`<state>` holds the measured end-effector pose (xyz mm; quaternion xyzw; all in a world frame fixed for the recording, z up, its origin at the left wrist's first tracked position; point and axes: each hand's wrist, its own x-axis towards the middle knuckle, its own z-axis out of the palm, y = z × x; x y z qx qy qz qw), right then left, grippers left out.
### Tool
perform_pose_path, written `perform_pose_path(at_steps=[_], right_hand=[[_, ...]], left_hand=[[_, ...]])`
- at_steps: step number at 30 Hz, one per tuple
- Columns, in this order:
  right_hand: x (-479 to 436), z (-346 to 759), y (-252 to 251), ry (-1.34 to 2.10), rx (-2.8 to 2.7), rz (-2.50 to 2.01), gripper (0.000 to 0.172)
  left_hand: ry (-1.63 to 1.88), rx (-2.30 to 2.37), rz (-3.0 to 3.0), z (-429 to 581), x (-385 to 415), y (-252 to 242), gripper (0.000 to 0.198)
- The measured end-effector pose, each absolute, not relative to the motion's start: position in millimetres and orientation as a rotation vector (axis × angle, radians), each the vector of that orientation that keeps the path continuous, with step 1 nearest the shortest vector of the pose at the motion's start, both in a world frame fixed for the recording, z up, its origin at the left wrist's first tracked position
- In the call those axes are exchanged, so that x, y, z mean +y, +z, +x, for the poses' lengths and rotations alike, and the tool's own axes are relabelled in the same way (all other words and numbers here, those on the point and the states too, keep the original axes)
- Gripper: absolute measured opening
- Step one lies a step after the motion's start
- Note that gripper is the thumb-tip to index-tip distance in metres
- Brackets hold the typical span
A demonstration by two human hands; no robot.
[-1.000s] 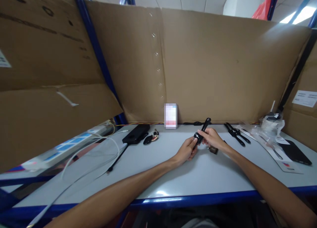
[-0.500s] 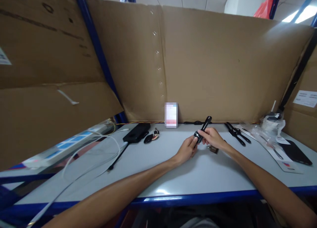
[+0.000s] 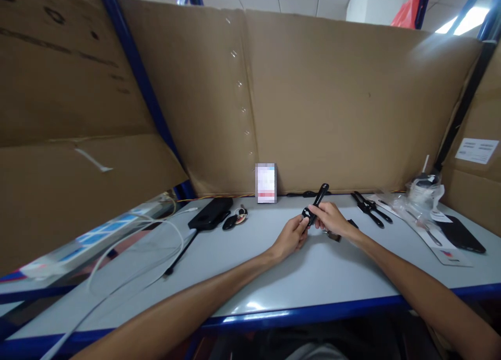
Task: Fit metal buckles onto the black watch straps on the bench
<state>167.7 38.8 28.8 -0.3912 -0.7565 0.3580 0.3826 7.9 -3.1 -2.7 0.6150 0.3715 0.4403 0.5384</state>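
My hands meet above the grey table (image 3: 235, 266), right of its middle. Between them is a glossy black tool (image 3: 321, 194), its long rounded handle tilted up and to the right. My left hand (image 3: 291, 237) closes on the tool's lower end, where a pale patch shows near the thumb. The fingers of my right hand (image 3: 329, 217) grip it a little higher, just below the handle. My fingers hide much of the lower end, so its exact kind is unclear. Beneath my right wrist lies a small brown item with a metallic part (image 3: 332, 236), partly covered.
Two black-handled tools (image 3: 370, 210) lie to the right, beside clear packaging on a card (image 3: 434, 240) and a black phone (image 3: 464, 235). Leftward are keys (image 3: 235, 219), a black box-shaped device (image 3: 211, 214), white cables (image 3: 135, 217) and a power strip (image 3: 97, 235). A lit screen (image 3: 266, 183) leans against cardboard (image 3: 352, 104).
The whole scene has shifted slightly left as the camera turned a little to the right. Both hands keep their hold on the black tool, with little other movement.
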Motion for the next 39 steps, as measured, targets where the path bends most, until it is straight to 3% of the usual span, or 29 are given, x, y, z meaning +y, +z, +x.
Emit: perform_pose_path(at_steps=[18, 27, 34, 39], right_hand=[[36.1, 166.1, 27.9, 0.905, -1.902, -1.042, 0.048], [39.8, 157.2, 22.5, 1.065, -1.744, -0.963, 0.028], [50.5, 176.7, 48.0, 1.108, -1.598, -1.010, 0.013], [74.8, 237.6, 71.0, 1.023, -1.403, -1.176, 0.020]], left_hand=[[1.016, 0.931, 1.378, 9.1, -5.0, 3.3, 0.050], [1.127, 0.866, 1.342, 12.1, -11.5, 9.2, 0.045], [1.076, 0.841, 1.310, 8.1, -8.4, 20.0, 0.054], [1.064, 0.908, 1.300, 4.9, -7.4, 17.6, 0.055]])
